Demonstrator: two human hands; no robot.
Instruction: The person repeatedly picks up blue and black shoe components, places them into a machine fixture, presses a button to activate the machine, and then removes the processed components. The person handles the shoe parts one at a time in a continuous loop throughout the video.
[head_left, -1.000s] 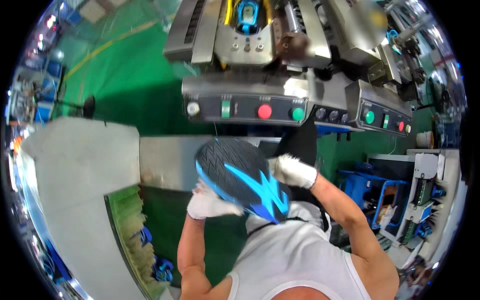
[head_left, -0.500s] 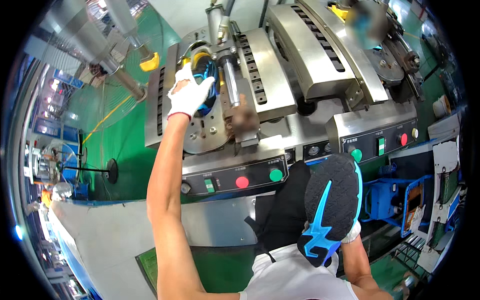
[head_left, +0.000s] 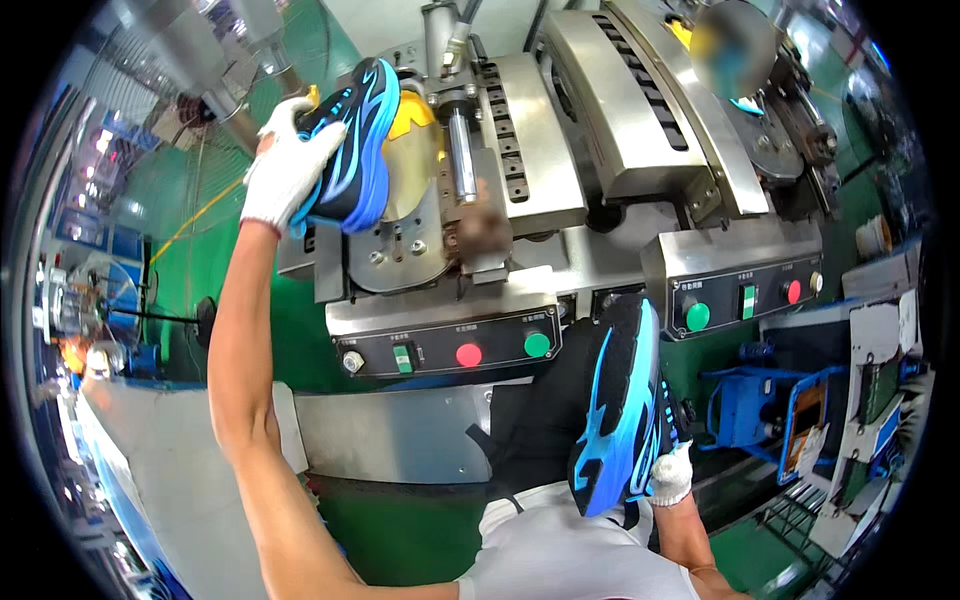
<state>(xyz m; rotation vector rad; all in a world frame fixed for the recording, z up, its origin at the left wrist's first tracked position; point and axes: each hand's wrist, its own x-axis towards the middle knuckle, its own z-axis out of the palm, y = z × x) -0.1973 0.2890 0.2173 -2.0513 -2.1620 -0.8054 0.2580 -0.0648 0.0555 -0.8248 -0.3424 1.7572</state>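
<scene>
Left hand (head_left: 285, 165), white glove, upper left of frame, arm stretched full up. Fingers wrapped over the heel of a black and blue shoe (head_left: 355, 140), pressing it sole-out against the yellow mould (head_left: 412, 120) of the left press (head_left: 450, 200). Grip is closed on the shoe.

Right hand (head_left: 670, 475), also gloved, lower right of frame near the torso. It's curled around the bottom end of a second shoe (head_left: 620, 410), same colours, held upright with the sole facing the camera. Fingers mostly hidden behind the shoe, so how tight the hold is I can't tell for sure.

Outward: steel piston (head_left: 462, 150) just right of the top shoe, control panel (head_left: 450, 350) below with a red and a green button, a second press (head_left: 690, 150) at upper right with its own panel.

Risks, as I judge them:
- The left fingers sit between shoe and metal plates, close to the piston. If the press cycles with the hand there, pinch.
- The reach is long and overhead; the shoe could seat crooked on the mould or slip off.
- The second shoe hangs loose by one end beside the buttons; a swing could knock the green one.
- Attention is split between two shoes, and the lower one could drop.
</scene>
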